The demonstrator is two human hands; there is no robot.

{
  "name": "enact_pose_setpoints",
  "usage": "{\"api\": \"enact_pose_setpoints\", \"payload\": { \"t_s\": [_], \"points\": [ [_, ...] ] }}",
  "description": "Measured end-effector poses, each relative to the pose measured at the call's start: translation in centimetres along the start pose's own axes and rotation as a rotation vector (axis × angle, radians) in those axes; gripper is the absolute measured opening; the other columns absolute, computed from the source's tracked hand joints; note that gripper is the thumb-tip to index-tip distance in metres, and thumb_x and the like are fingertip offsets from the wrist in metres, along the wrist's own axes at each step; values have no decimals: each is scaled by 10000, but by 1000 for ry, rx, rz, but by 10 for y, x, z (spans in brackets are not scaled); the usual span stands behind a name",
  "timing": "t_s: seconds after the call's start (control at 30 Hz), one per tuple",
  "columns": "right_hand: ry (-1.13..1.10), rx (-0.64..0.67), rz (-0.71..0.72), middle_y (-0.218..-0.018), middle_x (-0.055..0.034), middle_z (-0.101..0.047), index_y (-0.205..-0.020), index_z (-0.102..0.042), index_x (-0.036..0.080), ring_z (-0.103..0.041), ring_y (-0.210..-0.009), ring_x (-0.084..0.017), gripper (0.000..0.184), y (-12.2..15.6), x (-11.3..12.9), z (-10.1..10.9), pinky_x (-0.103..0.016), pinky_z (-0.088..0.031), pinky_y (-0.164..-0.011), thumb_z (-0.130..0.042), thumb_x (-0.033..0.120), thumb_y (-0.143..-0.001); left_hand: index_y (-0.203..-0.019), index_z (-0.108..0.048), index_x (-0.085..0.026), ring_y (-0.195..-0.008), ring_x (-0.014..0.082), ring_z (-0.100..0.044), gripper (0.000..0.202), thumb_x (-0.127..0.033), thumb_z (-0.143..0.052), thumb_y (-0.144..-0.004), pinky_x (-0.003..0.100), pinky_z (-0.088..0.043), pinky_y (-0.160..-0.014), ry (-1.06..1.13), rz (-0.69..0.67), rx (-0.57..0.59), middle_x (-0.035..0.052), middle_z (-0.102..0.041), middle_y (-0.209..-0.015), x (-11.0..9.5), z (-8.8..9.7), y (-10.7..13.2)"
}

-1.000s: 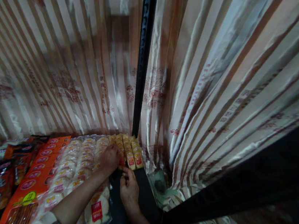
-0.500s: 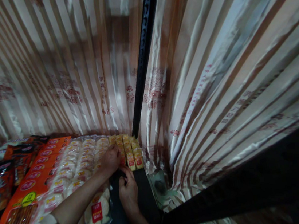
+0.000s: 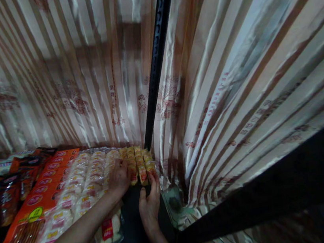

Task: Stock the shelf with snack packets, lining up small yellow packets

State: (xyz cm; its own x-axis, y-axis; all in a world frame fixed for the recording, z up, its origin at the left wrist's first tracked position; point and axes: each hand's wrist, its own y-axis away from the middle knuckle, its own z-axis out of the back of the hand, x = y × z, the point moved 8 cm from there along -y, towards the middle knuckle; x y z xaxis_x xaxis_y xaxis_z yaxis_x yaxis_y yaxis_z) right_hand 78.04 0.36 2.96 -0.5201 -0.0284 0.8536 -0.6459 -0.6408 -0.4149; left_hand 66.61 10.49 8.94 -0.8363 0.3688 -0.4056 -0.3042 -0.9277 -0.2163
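Note:
Rows of small yellow snack packs point(image 3: 137, 162) stand at the shelf's back right corner, next to a black upright post point(image 3: 155, 70). My left hand point(image 3: 118, 177) rests against the left side of these packs, fingers curled on them. My right hand point(image 3: 149, 205) reaches up from below with fingers stretched out, its fingertips touching the front packs on the right side. To the left lie rows of pale round cakes in clear wrappers point(image 3: 80, 180).
Orange packets point(image 3: 40, 193) and dark red packets point(image 3: 1, 194) lie further left on the black shelf point(image 3: 131, 229). Striped shiny plastic sheeting point(image 3: 234, 80) hangs behind and to the right. A dark shelf edge point(image 3: 264, 199) crosses the lower right.
My right hand has opened and moved up and right to the front packs. My left hand stays at the yellow packs. The view shifted slightly.

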Motion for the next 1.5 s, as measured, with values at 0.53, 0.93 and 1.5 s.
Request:
{"api": "enact_pose_setpoints", "payload": {
  "t_s": [0.53,0.93,1.5],
  "points": [
    [165,33,100,-1381,-195,-406,-1312,-425,67,-316,-1304,-275,566,-5,-20,-16,-489,-291,-1030,-371,199,-764,-1197,-554,-94,-1294,233,-404,494,-374,-269,-906,442,-306,-1095,391,73,21,158,-493,-1349,0,-67,61],
    [178,28,151,-1352,-201,-411,-1284,-454,73,-350,-1277,-263,509,-5,-22,-18,-456,-343,-1005,-357,180,-796,-1088,-611,-150,-1176,246,-499,377,-294,-317,-900,486,-415,-998,270,-85,-242,118,-596,-1207,-8,-53,61],
    [215,-8,80,-1236,-196,-530,-1188,-544,97,-471,-1168,-267,410,-5,-21,-14,-442,-385,-951,-346,251,-863,-1172,-575,-183,-1215,177,-489,388,-148,-340,-866,327,-381,-1051,208,-401,202,58,-562,-1295,-74,-39,23]
  ]
}}
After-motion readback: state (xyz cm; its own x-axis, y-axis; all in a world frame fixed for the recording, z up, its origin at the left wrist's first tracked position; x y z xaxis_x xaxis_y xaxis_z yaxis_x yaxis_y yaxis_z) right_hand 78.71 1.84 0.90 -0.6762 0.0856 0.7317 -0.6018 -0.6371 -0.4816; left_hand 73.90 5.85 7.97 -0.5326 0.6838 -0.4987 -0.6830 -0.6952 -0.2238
